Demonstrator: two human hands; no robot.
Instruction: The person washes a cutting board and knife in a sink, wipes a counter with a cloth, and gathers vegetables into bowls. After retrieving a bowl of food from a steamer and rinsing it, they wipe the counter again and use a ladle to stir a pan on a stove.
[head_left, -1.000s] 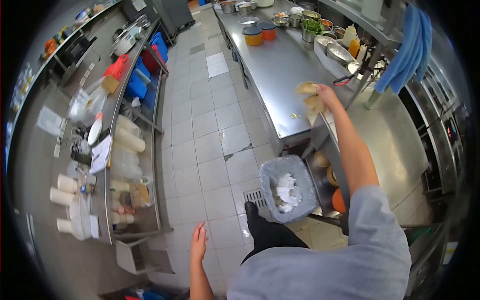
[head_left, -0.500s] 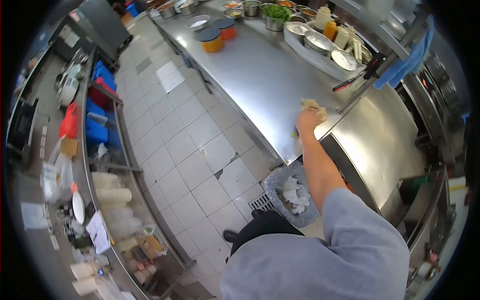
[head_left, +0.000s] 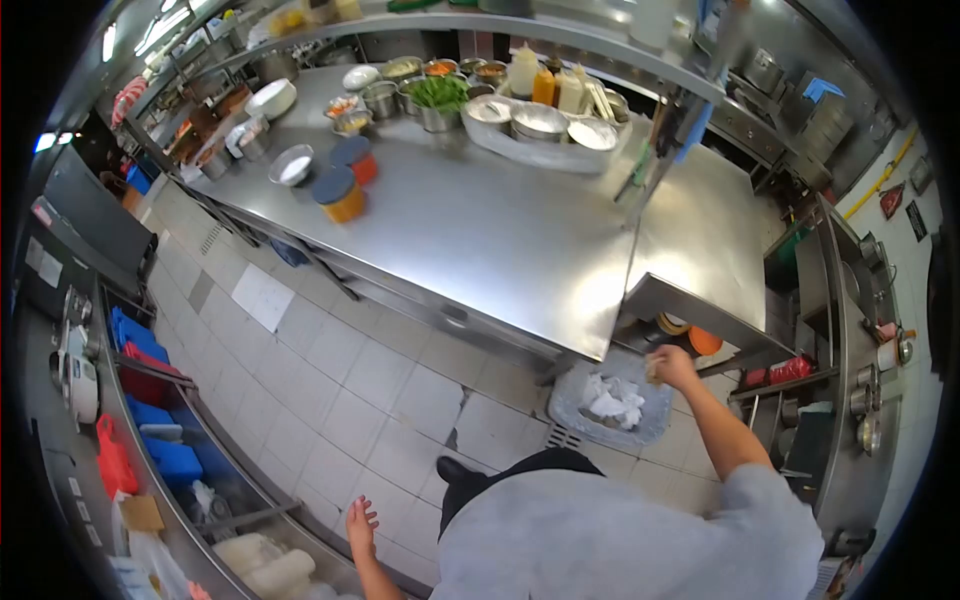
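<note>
So, right hand [head_left: 678, 366] has its fingers curled closed around a small tan wad [head_left: 653, 370], and that wad sits at the right side of the bin [head_left: 656, 418], seemingly above the rim, though I can't judge the height. White papers [head_left: 612, 402] in the bin are just to the wad's left and a bit nearer. Too crumpled and mostly hidden to call a long axis. Left hand [head_left: 362, 527] is well apart at near left, fingers loosely spread, nothing visible in it, so the right is clearly the closer one. What crowds the spot: the counter [head_left: 480, 255] corner at the bin's far side, plus an orange tub [head_left: 705, 342] on the far right.
</note>
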